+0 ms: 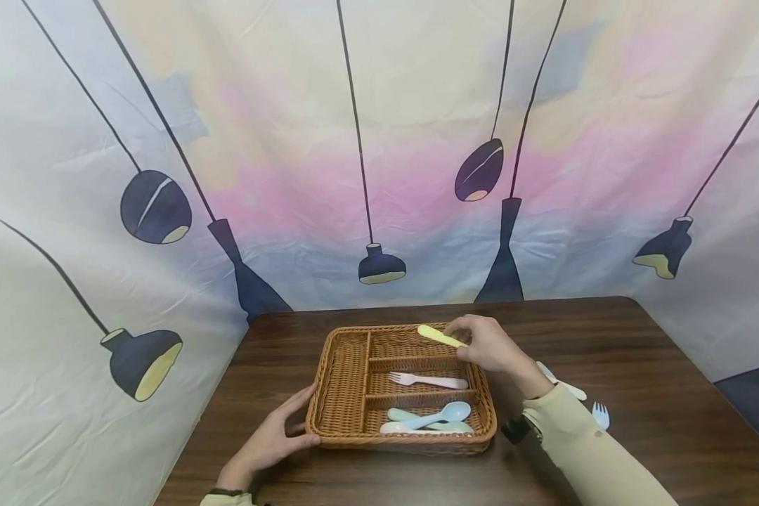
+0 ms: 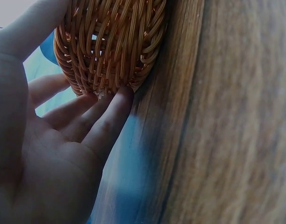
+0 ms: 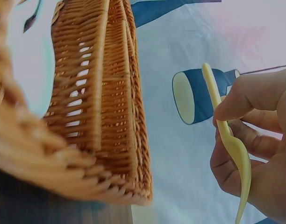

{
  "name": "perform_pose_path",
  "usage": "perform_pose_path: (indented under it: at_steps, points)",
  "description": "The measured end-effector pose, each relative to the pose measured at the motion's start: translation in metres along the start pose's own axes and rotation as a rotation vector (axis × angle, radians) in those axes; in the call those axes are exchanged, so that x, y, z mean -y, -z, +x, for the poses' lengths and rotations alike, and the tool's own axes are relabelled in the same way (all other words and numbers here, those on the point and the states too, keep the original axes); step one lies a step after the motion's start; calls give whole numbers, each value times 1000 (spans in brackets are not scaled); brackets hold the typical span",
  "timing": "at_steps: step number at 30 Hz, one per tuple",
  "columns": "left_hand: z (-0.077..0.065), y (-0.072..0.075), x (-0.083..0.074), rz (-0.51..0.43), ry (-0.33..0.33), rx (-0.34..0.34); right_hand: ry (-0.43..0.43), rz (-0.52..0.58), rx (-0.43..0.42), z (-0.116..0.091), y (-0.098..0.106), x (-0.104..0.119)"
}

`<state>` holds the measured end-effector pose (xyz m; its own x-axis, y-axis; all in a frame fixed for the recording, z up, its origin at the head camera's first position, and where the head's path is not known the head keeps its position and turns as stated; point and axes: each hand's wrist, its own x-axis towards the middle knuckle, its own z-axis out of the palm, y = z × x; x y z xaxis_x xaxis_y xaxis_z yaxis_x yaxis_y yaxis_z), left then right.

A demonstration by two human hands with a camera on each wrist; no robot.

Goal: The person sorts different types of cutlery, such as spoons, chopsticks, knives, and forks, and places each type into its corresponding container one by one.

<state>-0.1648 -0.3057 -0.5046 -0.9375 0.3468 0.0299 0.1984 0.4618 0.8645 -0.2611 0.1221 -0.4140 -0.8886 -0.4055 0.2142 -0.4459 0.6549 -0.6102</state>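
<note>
A wicker cutlery basket [image 1: 344, 441] with one long compartment on its left and several shorter ones on its right sits on the table. My left hand [image 1: 277, 430] holds its front left corner. The left wrist view shows thumb and fingers [image 2: 110, 116] to either side of the woven wall. Over the back right compartment, my right hand [image 1: 490, 344] pinches a yellow utensil [image 1: 439, 335] between thumb and fingers. In the right wrist view this utensil [image 3: 234, 147] has a slim handle and a curved head, seen edge-on. A pale pink fork [image 1: 430, 380] lies in the middle compartment.
The front compartment has a light blue spoon [image 1: 439, 414], a pale green utensil [image 1: 405, 414] and a white one [image 1: 395, 428]. Right of the basket, a white utensil [image 1: 572, 391] and a light blue fork [image 1: 600, 416] lie near my right sleeve. A printed curtain [image 1: 417, 176] hangs behind the table.
</note>
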Motion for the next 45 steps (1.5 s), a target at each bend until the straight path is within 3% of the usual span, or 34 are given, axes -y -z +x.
perform_pose_path:
  at_steps: [20, 35, 45]
  points:
    - [3, 2, -1, 18, 8, -14, 49, 27, 61, 14, -19, 19]
    - [1, 0, 1, 18, 19, -13, 69, -33, 72, 15, -32, 26]
    - [1, 0, 2, 8, 22, -12, 54, 22, 76, 13, -30, 26]
